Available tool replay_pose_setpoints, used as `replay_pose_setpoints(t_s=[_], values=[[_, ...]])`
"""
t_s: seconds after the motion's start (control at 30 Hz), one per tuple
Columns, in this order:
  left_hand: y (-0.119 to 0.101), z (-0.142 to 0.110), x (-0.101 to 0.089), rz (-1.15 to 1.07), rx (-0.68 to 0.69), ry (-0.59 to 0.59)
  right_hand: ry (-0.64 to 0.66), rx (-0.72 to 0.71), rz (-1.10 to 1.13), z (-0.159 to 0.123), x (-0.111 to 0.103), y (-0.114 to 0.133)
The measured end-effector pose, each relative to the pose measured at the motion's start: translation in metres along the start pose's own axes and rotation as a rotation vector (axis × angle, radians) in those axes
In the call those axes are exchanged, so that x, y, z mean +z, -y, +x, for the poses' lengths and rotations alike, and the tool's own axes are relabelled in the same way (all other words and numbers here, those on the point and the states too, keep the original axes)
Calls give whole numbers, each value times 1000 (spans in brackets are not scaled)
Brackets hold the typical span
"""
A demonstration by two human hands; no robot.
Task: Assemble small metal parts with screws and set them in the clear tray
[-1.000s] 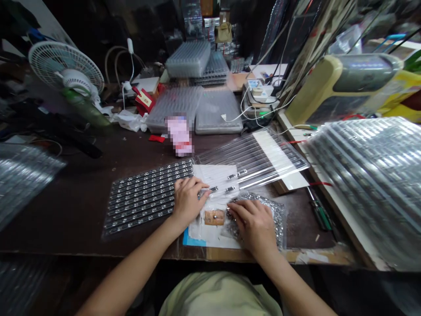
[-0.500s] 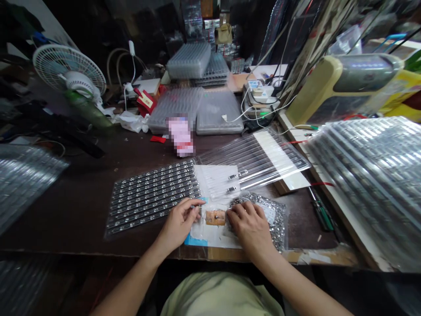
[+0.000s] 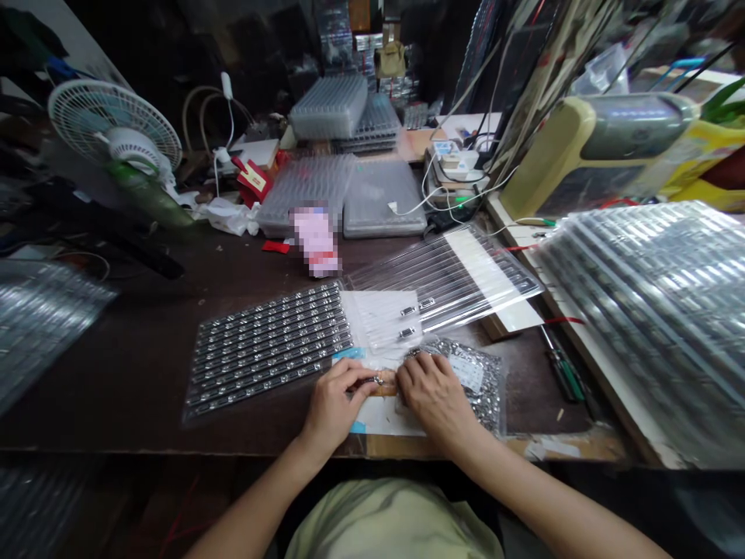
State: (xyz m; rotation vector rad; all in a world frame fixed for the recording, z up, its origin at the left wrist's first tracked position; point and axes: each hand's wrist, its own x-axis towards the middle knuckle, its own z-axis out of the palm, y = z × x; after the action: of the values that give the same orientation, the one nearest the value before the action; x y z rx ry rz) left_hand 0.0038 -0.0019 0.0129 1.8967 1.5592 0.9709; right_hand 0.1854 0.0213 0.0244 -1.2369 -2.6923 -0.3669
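Note:
My left hand (image 3: 336,401) pinches a small dark, shiny metal part (image 3: 376,380) between thumb and forefinger, above a small orange-brown block (image 3: 385,391). Close on the other side, my right hand (image 3: 434,396) has its fingers curled down by the block's right end; whatever is under its fingertips is hidden. A clear bag full of small metal parts (image 3: 489,388) lies beside and partly beneath the right hand. Left of my hands is a clear tray with rows of black-and-silver pieces (image 3: 268,345). Several similar pieces (image 3: 407,333) rest on a ribbed clear tray (image 3: 384,314) behind the block.
Another long clear tray (image 3: 431,268) lies behind, crossed by a white strip. A green-handled screwdriver (image 3: 570,380) is at right, near a big stack of clear trays (image 3: 652,310). A fan (image 3: 116,124) stands at back left, and white cables (image 3: 431,182) run at the back.
My left hand has moved right to the orange-brown block, and a metal part now shows in its pinch. The right hand stays near the block's right end, fingers curled.

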Motion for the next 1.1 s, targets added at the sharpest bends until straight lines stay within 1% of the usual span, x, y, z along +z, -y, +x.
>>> replay_pose_setpoints(t_s=[0.17, 0.4, 0.5, 0.7, 0.87, 0.93, 1.0, 1.1], values=[[-2, -1, 3, 38, 15, 41, -63, 85, 115, -5, 1, -9], [-5, 0, 4, 95, 22, 43, -148, 197, 529, -10, 1, -19], [-5, 0, 4, 91, 26, 40, -181, 239, 632, -10, 1, -20], [-2, -2, 4, 112, 33, 49, -172, 316, 649, -10, 3, -18], [-3, -1, 6, 151, 52, 56, -143, 283, 626, -7, 3, -14], [-3, 0, 5, 118, 52, 53, -117, 292, 631, -6, 4, -9], [-2, 1, 3, 26, 28, 10, -88, 310, 640, -4, 5, -2], [2, 2, -4, -89, -35, -103, -79, 298, 616, 1, 7, 11]])
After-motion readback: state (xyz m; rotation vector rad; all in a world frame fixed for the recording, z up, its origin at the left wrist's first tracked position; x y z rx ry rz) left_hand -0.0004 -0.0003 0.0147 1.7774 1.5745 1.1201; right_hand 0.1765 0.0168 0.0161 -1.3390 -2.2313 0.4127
